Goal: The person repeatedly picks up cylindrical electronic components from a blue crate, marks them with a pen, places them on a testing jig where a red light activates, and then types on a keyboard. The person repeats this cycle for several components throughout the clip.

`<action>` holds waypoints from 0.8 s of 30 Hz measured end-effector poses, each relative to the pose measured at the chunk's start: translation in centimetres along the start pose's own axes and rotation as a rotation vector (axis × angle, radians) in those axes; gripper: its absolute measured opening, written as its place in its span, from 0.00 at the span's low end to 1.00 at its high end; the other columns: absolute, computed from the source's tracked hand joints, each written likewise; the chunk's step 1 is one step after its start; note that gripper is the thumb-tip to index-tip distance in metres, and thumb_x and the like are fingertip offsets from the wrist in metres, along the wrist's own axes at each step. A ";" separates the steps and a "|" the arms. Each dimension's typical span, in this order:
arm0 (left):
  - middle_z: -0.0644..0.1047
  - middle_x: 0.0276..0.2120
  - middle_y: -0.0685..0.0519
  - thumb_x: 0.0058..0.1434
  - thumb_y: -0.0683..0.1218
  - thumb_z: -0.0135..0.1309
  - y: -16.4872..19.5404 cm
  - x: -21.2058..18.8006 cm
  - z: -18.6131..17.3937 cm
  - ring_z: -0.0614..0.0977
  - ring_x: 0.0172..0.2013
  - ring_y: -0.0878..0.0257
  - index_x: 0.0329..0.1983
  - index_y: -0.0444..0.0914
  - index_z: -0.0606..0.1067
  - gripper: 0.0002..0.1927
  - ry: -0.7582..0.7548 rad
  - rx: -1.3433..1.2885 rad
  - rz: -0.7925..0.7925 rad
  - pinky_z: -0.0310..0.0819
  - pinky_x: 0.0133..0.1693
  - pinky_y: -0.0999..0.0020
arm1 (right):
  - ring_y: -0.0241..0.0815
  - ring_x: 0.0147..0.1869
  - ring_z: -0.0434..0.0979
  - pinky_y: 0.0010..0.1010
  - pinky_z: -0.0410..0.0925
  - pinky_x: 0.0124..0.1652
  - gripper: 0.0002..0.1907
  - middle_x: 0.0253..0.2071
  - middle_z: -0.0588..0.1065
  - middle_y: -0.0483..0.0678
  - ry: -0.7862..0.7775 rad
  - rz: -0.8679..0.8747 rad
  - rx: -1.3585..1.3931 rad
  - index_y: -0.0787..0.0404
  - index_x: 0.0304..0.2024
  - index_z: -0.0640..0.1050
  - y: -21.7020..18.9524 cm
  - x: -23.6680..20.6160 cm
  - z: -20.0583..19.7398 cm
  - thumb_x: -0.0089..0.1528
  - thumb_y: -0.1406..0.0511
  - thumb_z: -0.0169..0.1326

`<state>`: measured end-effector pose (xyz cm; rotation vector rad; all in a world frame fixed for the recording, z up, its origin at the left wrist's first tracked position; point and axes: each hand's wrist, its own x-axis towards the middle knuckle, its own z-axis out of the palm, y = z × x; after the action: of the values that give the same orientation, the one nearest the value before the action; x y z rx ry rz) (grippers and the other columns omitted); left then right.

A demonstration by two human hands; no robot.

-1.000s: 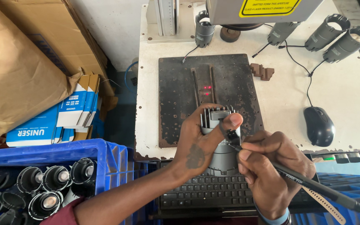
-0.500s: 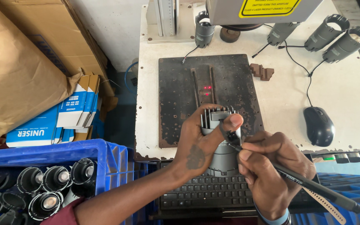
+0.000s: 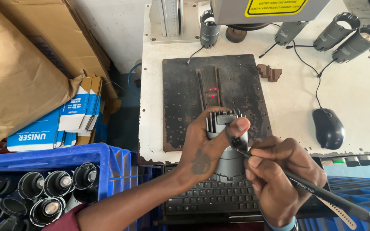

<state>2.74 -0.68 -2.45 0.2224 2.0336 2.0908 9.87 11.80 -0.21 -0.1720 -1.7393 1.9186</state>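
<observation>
My left hand (image 3: 204, 147) grips a grey finned cylindrical housing (image 3: 228, 160) upright above the keyboard, thumb pressed on its upper side. My right hand (image 3: 279, 175) holds a black marker pen (image 3: 322, 194) like a pencil, with the tip touching the housing just below my left thumb. Both hands hover at the near edge of a dark, worn metal work plate (image 3: 180, 94), where small red light dots (image 3: 213, 91) glow.
A black keyboard (image 3: 210, 199) lies below the hands and a black mouse (image 3: 328, 127) sits to the right. Several similar grey housings (image 3: 343, 36) rest at the back right. A blue crate (image 3: 43, 188) of housings stands at the left, beside cardboard boxes (image 3: 22, 55).
</observation>
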 end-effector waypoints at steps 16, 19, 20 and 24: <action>0.79 0.28 0.55 0.54 0.69 0.60 -0.1 -0.1 0.5 0.79 0.30 0.70 0.47 0.30 0.76 0.38 0.027 -0.069 -0.001 0.75 0.32 0.74 | 0.33 0.17 0.68 0.20 0.53 0.13 0.03 0.27 0.74 0.61 -0.008 -0.006 -0.020 0.75 0.27 0.72 -0.3 0.1 -0.1 0.55 0.82 0.48; 0.79 0.28 0.54 0.54 0.69 0.60 0.0 -0.1 0.4 0.80 0.30 0.69 0.46 0.29 0.76 0.38 0.007 -0.097 0.000 0.76 0.32 0.74 | 0.33 0.16 0.68 0.20 0.54 0.14 0.03 0.27 0.74 0.61 -0.017 -0.035 -0.050 0.75 0.27 0.72 -0.3 0.1 0.0 0.55 0.82 0.48; 0.79 0.28 0.54 0.55 0.68 0.60 0.0 -0.1 0.3 0.80 0.30 0.69 0.46 0.29 0.77 0.38 0.009 -0.087 0.002 0.76 0.32 0.74 | 0.33 0.17 0.68 0.21 0.54 0.14 0.03 0.27 0.74 0.61 -0.017 -0.025 -0.053 0.75 0.27 0.72 -0.3 0.2 0.0 0.55 0.82 0.48; 0.79 0.27 0.54 0.55 0.69 0.59 0.1 -0.1 0.2 0.80 0.29 0.69 0.45 0.29 0.77 0.37 0.010 -0.053 0.002 0.76 0.31 0.74 | 0.34 0.17 0.68 0.21 0.54 0.14 0.03 0.26 0.74 0.61 -0.016 -0.008 -0.061 0.75 0.27 0.72 -0.5 0.2 0.1 0.54 0.82 0.49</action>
<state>2.86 -0.49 -2.38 0.2058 1.9804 2.1480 9.82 11.84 0.28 -0.1718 -1.8077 1.8668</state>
